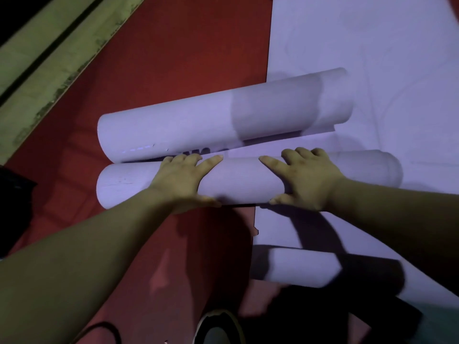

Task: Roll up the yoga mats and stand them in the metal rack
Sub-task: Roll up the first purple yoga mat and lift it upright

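Observation:
A lavender rolled yoga mat [243,180] lies across the middle of the view, half on the red floor. My left hand [183,180] and my right hand [308,177] both grip it from above, fingers curled over its far side and thumbs on the near side. Just beyond it lies a second, thicker rolled mat [188,127], touching or nearly touching the first. A third roll [298,269] lies near my legs, partly in shadow. Flat lavender mats [385,40] cover the floor to the right. No metal rack is in view.
Red floor [173,45] stretches left and toward me. A pale green ledge with a dark groove [49,50] runs diagonally at the upper left. A shoe [218,328] shows at the bottom edge, a dark object [12,207] at the left edge.

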`<state>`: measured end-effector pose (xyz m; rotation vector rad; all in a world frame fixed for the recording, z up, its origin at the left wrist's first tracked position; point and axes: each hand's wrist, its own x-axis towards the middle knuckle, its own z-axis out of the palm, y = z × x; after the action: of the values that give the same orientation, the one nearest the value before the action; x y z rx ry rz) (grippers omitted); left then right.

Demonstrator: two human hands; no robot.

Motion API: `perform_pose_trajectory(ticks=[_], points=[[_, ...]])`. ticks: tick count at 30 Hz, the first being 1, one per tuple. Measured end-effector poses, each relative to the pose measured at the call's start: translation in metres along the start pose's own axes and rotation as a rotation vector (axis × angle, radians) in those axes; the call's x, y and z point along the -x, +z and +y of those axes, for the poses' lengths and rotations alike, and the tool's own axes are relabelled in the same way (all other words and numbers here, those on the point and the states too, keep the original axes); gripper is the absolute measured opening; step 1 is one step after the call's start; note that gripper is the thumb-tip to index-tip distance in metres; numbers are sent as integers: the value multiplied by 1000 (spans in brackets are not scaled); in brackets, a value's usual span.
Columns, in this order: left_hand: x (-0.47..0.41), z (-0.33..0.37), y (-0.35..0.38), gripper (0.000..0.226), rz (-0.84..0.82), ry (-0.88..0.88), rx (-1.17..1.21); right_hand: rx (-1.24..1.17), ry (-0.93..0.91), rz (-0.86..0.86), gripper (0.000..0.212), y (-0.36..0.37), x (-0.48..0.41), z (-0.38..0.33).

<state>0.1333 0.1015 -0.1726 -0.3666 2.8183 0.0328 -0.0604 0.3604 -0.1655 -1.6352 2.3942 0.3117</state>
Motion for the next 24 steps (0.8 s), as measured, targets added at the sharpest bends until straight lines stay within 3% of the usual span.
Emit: perform_pose_trajectory(ticks=[5, 10, 15, 21, 24], points=[[41, 9, -3, 113, 32, 131, 112, -33, -116, -89, 104, -17, 31, -10], [117, 36, 1, 109, -145, 181, 467, -180, -233, -213, 108, -26, 89, -28], [140, 66, 42, 114, -200, 176, 300, -246, -200, -243, 92, 20, 127, -52], [127, 65, 34, 123, -233, 124, 318, -336, -122, -195, 85, 18, 117, -53], [122, 69, 34, 116, -153, 93, 280, -363, -97, -222, 85, 21, 111, -49]])
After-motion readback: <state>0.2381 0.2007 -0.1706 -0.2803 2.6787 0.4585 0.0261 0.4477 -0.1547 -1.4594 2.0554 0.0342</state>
